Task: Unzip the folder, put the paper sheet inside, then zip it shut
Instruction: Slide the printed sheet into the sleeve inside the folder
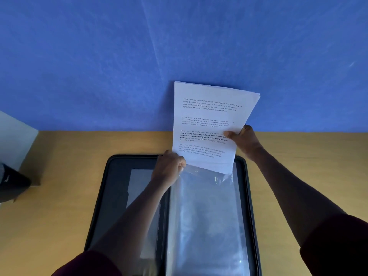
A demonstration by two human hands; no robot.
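A black zip folder (113,196) lies wide open on the wooden table (59,216), with clear plastic sleeves (207,216) on its right half. A thin stack of white printed paper sheets (209,116) stands upright over the sleeves' far edge, its bottom edge at the sleeve mouth. My right hand (244,140) pinches the sheets at their right edge. My left hand (169,168) grips the top edge of the front sleeve beside the sheets' lower left corner.
A blue wall (179,46) rises just behind the table's far edge. A white box-like object (16,136) and a dark item (12,182) sit at the left edge of the table.
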